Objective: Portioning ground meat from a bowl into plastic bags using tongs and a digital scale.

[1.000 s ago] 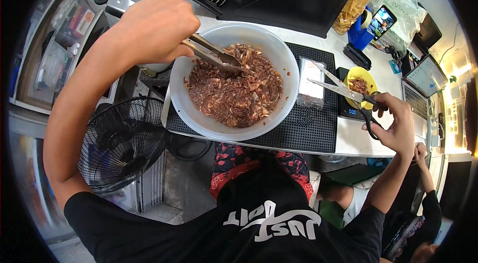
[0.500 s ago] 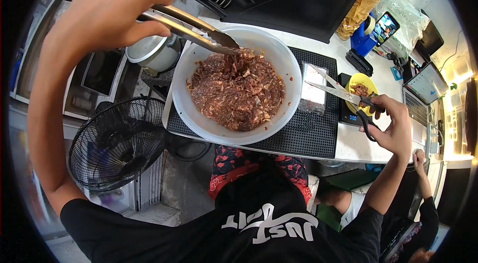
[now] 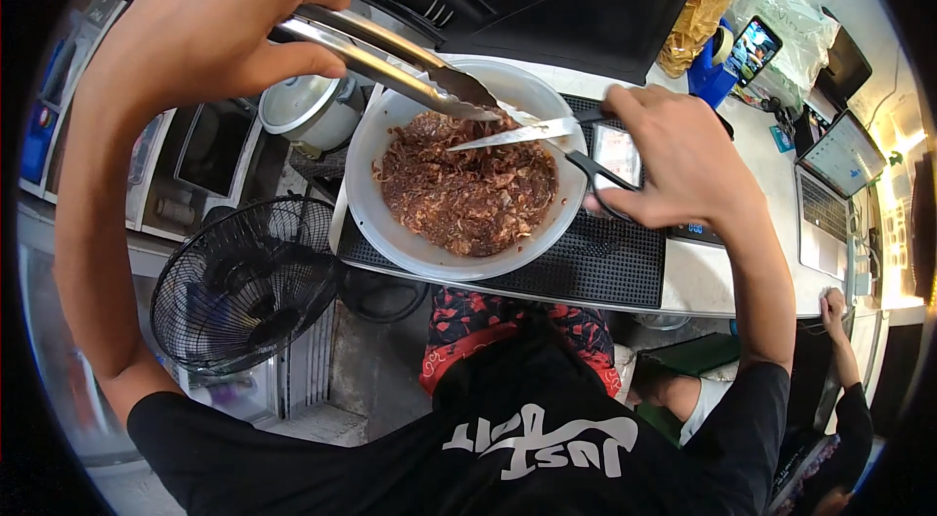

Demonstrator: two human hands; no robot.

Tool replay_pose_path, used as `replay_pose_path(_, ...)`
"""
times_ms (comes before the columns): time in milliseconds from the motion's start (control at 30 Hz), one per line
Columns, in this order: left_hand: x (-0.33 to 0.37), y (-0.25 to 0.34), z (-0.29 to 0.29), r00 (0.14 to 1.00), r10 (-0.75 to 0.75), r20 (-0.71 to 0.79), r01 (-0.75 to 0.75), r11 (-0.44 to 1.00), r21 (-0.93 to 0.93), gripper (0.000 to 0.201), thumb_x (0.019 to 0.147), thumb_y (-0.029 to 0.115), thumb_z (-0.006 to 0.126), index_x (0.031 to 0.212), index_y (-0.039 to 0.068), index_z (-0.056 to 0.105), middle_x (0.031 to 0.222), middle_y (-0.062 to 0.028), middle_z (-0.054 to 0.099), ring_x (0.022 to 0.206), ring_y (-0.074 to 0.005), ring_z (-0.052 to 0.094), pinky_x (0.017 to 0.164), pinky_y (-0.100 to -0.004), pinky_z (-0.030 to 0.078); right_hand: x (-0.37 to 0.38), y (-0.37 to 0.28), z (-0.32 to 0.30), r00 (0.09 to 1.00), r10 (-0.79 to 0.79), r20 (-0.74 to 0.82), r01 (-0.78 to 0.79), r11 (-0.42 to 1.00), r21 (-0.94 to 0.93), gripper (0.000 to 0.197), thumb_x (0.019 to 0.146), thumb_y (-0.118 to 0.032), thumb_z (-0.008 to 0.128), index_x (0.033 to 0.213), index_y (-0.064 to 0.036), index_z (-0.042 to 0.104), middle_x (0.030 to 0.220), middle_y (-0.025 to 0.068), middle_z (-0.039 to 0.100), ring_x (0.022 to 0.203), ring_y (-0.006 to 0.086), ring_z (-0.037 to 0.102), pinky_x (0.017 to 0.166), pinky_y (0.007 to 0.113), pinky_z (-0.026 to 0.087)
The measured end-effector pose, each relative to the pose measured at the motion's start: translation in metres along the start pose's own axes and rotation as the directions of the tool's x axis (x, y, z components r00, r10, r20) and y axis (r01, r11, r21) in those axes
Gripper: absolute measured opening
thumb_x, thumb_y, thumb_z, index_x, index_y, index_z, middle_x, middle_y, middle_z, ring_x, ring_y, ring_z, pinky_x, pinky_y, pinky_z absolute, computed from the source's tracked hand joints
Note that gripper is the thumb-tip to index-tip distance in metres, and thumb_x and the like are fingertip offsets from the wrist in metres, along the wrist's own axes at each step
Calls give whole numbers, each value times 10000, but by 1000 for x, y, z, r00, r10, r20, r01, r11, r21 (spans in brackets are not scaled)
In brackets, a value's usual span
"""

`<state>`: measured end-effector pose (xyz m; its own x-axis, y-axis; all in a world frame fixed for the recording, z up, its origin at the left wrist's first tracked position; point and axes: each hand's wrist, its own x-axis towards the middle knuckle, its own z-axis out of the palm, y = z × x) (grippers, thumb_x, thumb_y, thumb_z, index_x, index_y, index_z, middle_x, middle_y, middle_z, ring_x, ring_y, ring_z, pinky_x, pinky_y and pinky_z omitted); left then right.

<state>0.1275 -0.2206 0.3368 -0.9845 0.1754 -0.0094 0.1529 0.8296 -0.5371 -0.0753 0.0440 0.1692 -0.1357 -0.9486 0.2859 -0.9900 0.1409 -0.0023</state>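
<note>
My left hand (image 3: 239, 13) is closed around metal tongs (image 3: 390, 57), whose tips reach over the far side of a large whitish bowl (image 3: 366, 208). Reddish-brown shredded or chopped meat (image 3: 468, 194) fills much of the bowl. Some of it seems to hang at the tong tips, though the scissors partly cover that spot. My right hand (image 3: 683, 160) has its fingers through the black handles of a pair of scissors (image 3: 527, 133). Their blades are apart and point left over the meat, just below the tong tips.
The bowl stands on a black ribbed mat (image 3: 625, 272) on a white table. A black fan (image 3: 249, 291) is at the left, near a white lidded pot (image 3: 307, 111). A black rack (image 3: 576, 18) stands behind. To the right are a phone (image 3: 754, 49), a laptop (image 3: 835, 174) and another person's hand (image 3: 832, 306).
My right hand has brought the scissors left, from beside the yellow bowl to over the meat. The tongs have risen slightly from the meat. My right hand and forearm now cover the yellow bowl.
</note>
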Motion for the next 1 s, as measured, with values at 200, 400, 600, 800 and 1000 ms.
replay_pose_path(200, -7, -1, 7, 1000, 23, -11, -23, 1000, -20, 423, 666, 329, 892, 878, -7, 746, 741, -128, 639, 726, -356, 626, 709, -445, 458, 34, 18, 16, 983, -148, 112, 124, 973, 196, 409, 794, -314, 831, 1007, -26, 635, 696, 175, 652, 739, 409, 676, 675, 500, 503)
replay_pose_path(400, -19, -17, 16, 997, -46, -66, 46, 999, -2, 491, 647, 383, 900, 906, -9, 754, 792, -135, 658, 822, -348, 624, 793, -455, 459, 29, 34, 18, 979, -135, 153, 104, 975, 196, 369, 779, -297, 858, 966, -40, 672, 682, 160, 667, 718, 389, 691, 644, 506, 493)
replay_pose_path(600, -23, -24, 25, 990, -126, -57, 124, 991, -43, 531, 626, 394, 909, 934, -9, 752, 849, -134, 690, 863, -345, 617, 840, -442, 464, 20, 27, 16, 989, -63, 135, 36, 980, 193, 612, 636, -452, 911, 999, -10, 693, 739, 165, 696, 737, 396, 708, 660, 485, 519)
replay_pose_path(800, -31, -23, 28, 991, -120, -56, 119, 993, -20, 495, 632, 360, 914, 939, 2, 764, 864, -132, 700, 911, -353, 636, 853, -458, 477, 17, 30, 3, 990, -2, 142, -22, 986, 164, 628, 607, -445, 878, 1017, -14, 678, 760, 174, 672, 734, 390, 680, 675, 464, 502)
replay_pose_path(1000, -21, -11, 56, 998, -54, -23, 50, 986, -159, 435, 640, 290, 916, 918, 3, 743, 869, -147, 703, 886, -395, 671, 800, -487, 504, 0, 24, -27, 971, 66, 232, -83, 994, 66, 588, 590, -389, 907, 990, -7, 709, 716, 141, 673, 738, 388, 692, 688, 470, 516)
